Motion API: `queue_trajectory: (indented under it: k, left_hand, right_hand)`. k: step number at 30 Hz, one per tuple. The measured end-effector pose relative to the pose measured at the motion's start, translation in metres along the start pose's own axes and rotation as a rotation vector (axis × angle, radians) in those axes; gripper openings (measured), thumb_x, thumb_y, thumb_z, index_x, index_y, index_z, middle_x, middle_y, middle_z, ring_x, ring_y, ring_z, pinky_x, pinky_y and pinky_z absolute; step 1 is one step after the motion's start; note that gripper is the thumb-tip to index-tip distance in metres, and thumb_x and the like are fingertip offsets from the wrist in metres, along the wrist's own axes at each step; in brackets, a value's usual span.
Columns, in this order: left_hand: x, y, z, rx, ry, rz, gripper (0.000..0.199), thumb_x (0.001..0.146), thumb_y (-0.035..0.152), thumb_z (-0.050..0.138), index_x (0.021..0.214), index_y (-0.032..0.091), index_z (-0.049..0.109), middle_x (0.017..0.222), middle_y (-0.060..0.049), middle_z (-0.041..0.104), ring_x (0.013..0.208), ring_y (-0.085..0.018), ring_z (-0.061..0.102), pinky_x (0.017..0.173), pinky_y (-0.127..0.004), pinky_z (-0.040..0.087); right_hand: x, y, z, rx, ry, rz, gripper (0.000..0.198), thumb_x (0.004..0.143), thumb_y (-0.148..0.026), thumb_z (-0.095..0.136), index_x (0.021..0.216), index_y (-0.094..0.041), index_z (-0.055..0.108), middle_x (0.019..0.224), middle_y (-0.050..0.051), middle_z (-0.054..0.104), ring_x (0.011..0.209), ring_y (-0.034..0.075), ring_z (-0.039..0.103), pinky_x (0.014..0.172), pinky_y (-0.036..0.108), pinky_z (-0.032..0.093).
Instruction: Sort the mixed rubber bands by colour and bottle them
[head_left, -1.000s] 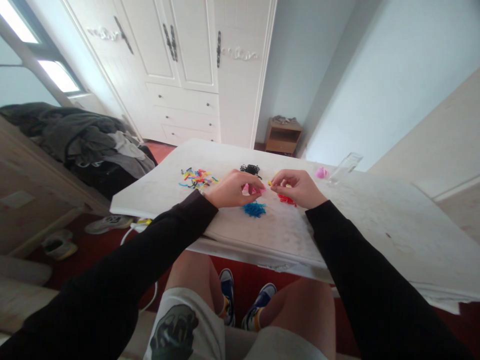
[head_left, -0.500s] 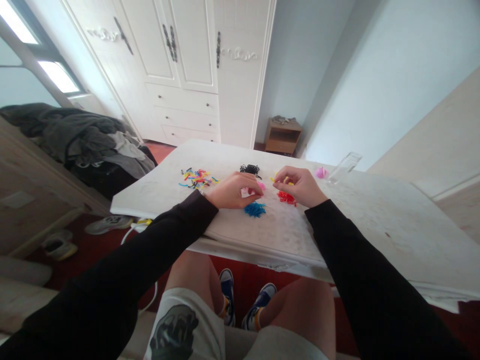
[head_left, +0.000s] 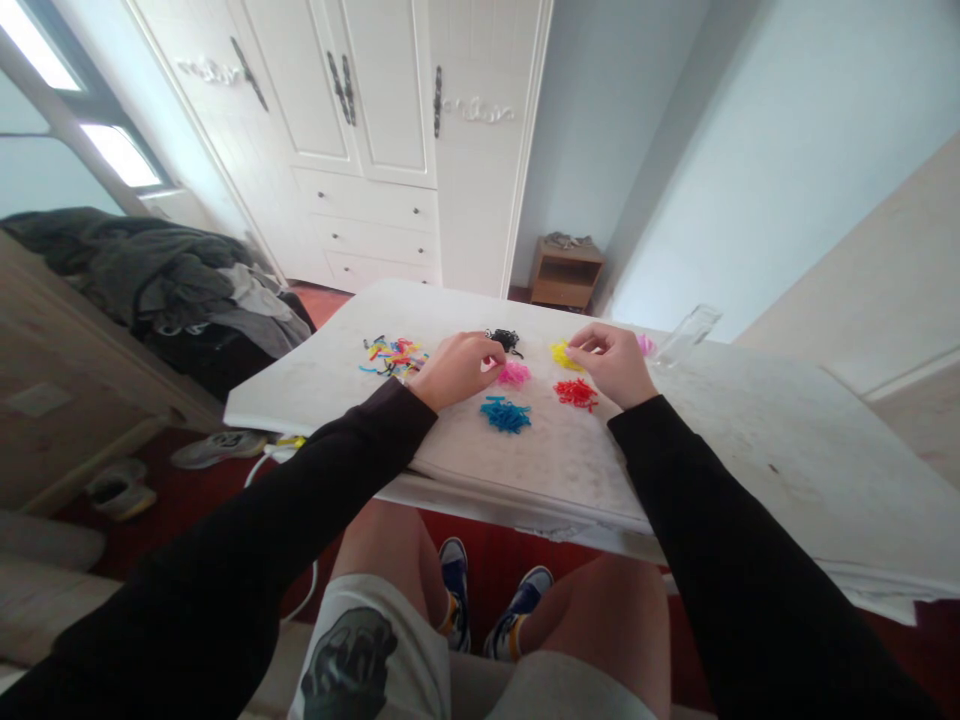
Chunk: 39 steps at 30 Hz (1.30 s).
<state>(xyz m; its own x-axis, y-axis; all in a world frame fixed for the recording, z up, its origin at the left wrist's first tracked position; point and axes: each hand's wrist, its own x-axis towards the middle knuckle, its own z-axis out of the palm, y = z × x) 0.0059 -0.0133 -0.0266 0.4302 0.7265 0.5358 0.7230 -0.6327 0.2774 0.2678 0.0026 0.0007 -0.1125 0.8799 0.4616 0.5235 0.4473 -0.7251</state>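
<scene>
My left hand [head_left: 459, 368] is closed in a pinch beside a pile of small pink bands [head_left: 514, 374]; whatever its fingertips hold is too small to make out. Fingers curled together, my right hand [head_left: 611, 362] reaches the edge of a yellow pile [head_left: 564, 355], and what it pinches is hidden. The pieces look like little rubber bands, sorted by colour. Closer to me lie a blue pile [head_left: 506, 415] and a red pile [head_left: 576, 394]. A black pile [head_left: 502, 340] sits behind my left hand. Left of that hand spreads a mixed-colour heap [head_left: 394, 355], partly covered.
A clear plastic container [head_left: 686, 337] stands on the white table [head_left: 750, 440] to the right, with a pink item [head_left: 646, 345] next to it. Beyond are a white wardrobe [head_left: 375, 130] and a small wooden cabinet [head_left: 566, 275]. Clothes [head_left: 165, 270] are heaped at the left.
My left hand has moved up and a little left, uncovering more of the blue and pink piles. My right hand has shifted slightly away from me, leaving the red and yellow piles more visible.
</scene>
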Motion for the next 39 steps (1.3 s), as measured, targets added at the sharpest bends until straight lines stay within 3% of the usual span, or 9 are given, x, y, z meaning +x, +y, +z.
queue_trajectory:
  k: [4,10,16,20,24,27,30,34,39]
  left_hand:
    - [-0.001,0.002,-0.001,-0.008,0.003,-0.019,0.013,0.084,0.021,0.065,0.087,0.017,0.078,0.087,-0.007,0.076,0.082,-0.021,0.07,0.08,-0.032,0.052]
    - [-0.002,0.007,-0.005,-0.07,0.045,-0.022,0.013,0.083,0.025,0.067,0.089,0.018,0.076,0.085,-0.006,0.075,0.079,-0.02,0.068,0.079,-0.031,0.052]
    - [-0.004,0.009,-0.01,-0.126,0.133,-0.022,0.014,0.087,0.02,0.057,0.082,0.018,0.07,0.083,-0.005,0.069,0.075,-0.016,0.063,0.07,-0.028,0.046]
    - [-0.005,-0.018,-0.031,-0.051,0.209,-0.111,0.015,0.087,0.022,0.055,0.079,0.018,0.067,0.082,-0.005,0.069,0.074,-0.017,0.062,0.07,-0.029,0.046]
    - [-0.015,-0.072,-0.061,0.031,0.283,-0.326,0.014,0.082,0.024,0.056,0.078,0.017,0.068,0.078,-0.005,0.071,0.074,-0.018,0.062,0.074,-0.031,0.048]
    - [-0.028,-0.108,-0.074,0.032,0.19,-0.395,0.018,0.077,0.025,0.057,0.08,0.017,0.073,0.082,-0.006,0.073,0.076,-0.019,0.062,0.079,-0.032,0.049]
    - [-0.038,-0.123,-0.076,0.044,0.072,-0.389,0.022,0.07,0.025,0.058,0.08,0.019,0.076,0.083,-0.005,0.072,0.078,-0.02,0.061,0.079,-0.032,0.049]
    - [-0.04,-0.118,-0.071,0.082,-0.081,-0.383,0.022,0.065,0.029,0.06,0.077,0.021,0.078,0.083,-0.005,0.07,0.079,-0.021,0.061,0.075,-0.031,0.048]
    - [-0.038,-0.105,-0.069,0.121,-0.102,-0.359,0.019,0.069,0.033,0.062,0.076,0.021,0.074,0.084,-0.005,0.068,0.082,-0.022,0.062,0.078,-0.032,0.048]
  right_hand:
    - [0.004,0.008,-0.007,-0.103,0.089,0.084,0.006,0.068,-0.024,0.07,0.067,-0.019,0.067,0.069,0.003,0.07,0.061,0.016,0.057,0.059,0.031,0.043]
    - [0.009,0.025,-0.013,-0.253,0.099,0.126,0.004,0.065,-0.019,0.069,0.067,-0.019,0.065,0.073,0.004,0.073,0.06,0.016,0.057,0.062,0.032,0.045]
    - [0.012,0.04,-0.014,-0.286,0.069,0.131,0.007,0.068,-0.023,0.07,0.07,-0.019,0.065,0.076,0.005,0.073,0.066,0.018,0.061,0.067,0.033,0.047]
    - [0.012,0.04,-0.013,-0.283,0.062,0.142,0.008,0.069,-0.024,0.07,0.07,-0.019,0.064,0.077,0.005,0.072,0.068,0.018,0.061,0.067,0.033,0.047]
    - [0.013,0.037,-0.012,-0.26,0.114,0.157,0.006,0.069,-0.023,0.068,0.069,-0.02,0.064,0.074,0.004,0.071,0.065,0.018,0.058,0.065,0.032,0.046]
    - [0.013,0.037,-0.011,-0.253,0.122,0.152,0.004,0.069,-0.023,0.066,0.068,-0.021,0.063,0.072,0.003,0.071,0.064,0.018,0.058,0.065,0.032,0.046]
    - [0.013,0.039,-0.009,-0.257,0.118,0.139,0.005,0.07,-0.023,0.065,0.066,-0.021,0.063,0.072,0.003,0.07,0.065,0.018,0.058,0.066,0.033,0.046]
    - [0.012,0.04,-0.009,-0.261,0.112,0.154,0.005,0.071,-0.021,0.065,0.066,-0.02,0.064,0.07,0.004,0.069,0.065,0.019,0.058,0.065,0.033,0.045]
    - [0.012,0.039,-0.009,-0.257,0.114,0.173,0.004,0.072,-0.02,0.065,0.067,-0.02,0.066,0.07,0.004,0.069,0.064,0.019,0.058,0.064,0.033,0.044]
